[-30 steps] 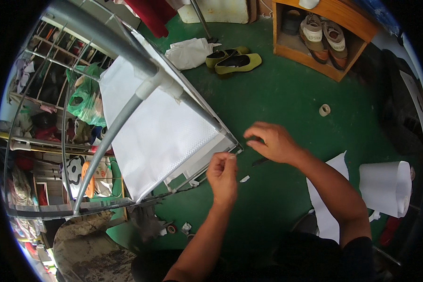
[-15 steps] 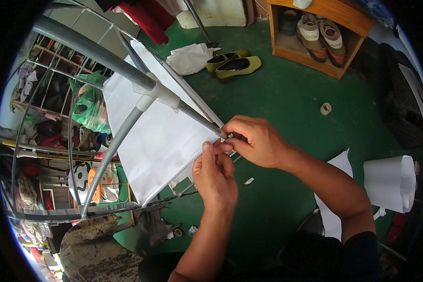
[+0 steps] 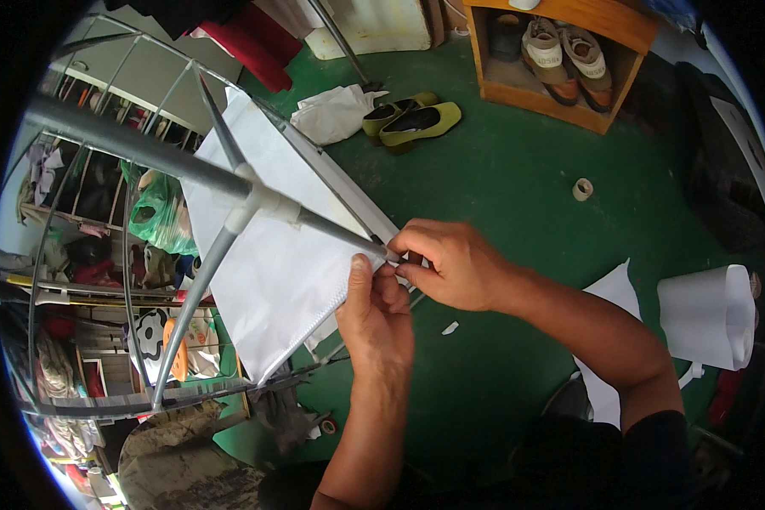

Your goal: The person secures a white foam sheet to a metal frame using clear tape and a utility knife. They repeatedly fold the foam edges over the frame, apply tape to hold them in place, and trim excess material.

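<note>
— What is different from a moment ago?

— Both hands have closed in on the sheet's corner. The left hand (image 3: pixel 374 319) now pinches the white sheet (image 3: pixel 268 280) from below, and the right hand (image 3: pixel 450 263) clamps fingers on the same corner against the grey frame rod (image 3: pixel 331 228) (a second ago it hung apart over the green floor (image 3: pixel 518 195)).

— Meaning?

— The sheet looks held in place on the rack, its corner being fixed to the rod.

The contact point on the grey metal rod (image 3: pixel 331 228) is hidden by the right hand (image 3: pixel 455 263); whatever is pinched cannot be told.
</note>
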Motion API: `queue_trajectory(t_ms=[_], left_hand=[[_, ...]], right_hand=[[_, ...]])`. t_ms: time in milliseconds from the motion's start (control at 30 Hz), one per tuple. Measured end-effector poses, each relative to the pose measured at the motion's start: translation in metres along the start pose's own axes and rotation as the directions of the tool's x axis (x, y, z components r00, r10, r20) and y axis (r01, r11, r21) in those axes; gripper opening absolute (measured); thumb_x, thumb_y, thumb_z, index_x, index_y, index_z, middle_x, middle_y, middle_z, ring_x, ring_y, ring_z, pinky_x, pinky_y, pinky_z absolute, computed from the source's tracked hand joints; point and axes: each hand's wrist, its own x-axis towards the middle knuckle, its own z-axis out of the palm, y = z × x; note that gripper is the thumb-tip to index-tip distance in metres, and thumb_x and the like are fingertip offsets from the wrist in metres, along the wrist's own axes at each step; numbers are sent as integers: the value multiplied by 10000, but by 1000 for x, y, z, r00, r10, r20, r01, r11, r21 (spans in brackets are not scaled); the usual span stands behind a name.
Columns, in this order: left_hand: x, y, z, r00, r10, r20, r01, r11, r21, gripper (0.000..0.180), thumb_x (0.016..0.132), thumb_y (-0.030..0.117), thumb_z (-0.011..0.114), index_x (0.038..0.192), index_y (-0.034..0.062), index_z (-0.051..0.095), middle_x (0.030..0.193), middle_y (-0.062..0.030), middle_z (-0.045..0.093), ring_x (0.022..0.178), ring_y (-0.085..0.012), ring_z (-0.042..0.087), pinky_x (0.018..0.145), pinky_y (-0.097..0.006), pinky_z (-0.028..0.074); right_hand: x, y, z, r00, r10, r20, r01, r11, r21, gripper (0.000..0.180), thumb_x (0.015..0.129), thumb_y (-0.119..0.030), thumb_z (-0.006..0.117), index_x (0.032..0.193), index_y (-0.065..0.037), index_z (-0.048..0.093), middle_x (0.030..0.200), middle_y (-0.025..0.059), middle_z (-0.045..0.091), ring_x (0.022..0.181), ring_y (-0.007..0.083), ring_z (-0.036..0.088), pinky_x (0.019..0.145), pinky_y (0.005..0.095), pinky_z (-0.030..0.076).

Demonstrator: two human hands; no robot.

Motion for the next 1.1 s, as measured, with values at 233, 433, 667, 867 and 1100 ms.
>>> queue_trajectory(t_ms=[233,433,667,867,1100], left_hand=[[1,4,-2,999,-7,-36,6,999,-35,163,968,165,641,922,10,632,747,-56,608,527,-73,371,499,-230,290],[2,1,-7,999,-31,-43,31,1000,-5,159,953,177,654,924,25,618,744,-60,606,525,-70,371,497,-223,288],[-1,-2,-21,999,-28,18,27,999,31,149,950,185,641,973,44,599,785,-56,589,552,-61,392,486,-207,303],[-8,1,-20,997,-73,-1,73,997,29,110,931,157,633,935,48,620,788,-53,608,539,-84,361,528,-237,290],[-3,5,-29,994,-88,60,83,994,78,135,939,187,639,967,55,626,782,-55,600,544,-75,384,515,-222,296]], right_hand=[[-3,4,6,997,-68,-39,68,998,1,110,840,-37,654,933,-9,603,882,149,632,778,338,658,668,428,524],[-9,7,5,996,-71,-59,72,997,24,101,821,-19,620,920,0,610,879,155,638,788,349,656,668,430,522],[-7,22,2,995,93,27,-97,954,282,163,909,-126,636,964,25,662,871,94,668,708,223,633,612,358,497],[30,9,4,854,393,340,-517,576,633,340,958,-342,684,858,-17,684,726,-3,590,656,66,497,553,272,395],[36,3,20,860,420,289,-504,616,605,336,944,-280,692,758,-6,635,682,-27,523,654,60,444,547,285,364]])
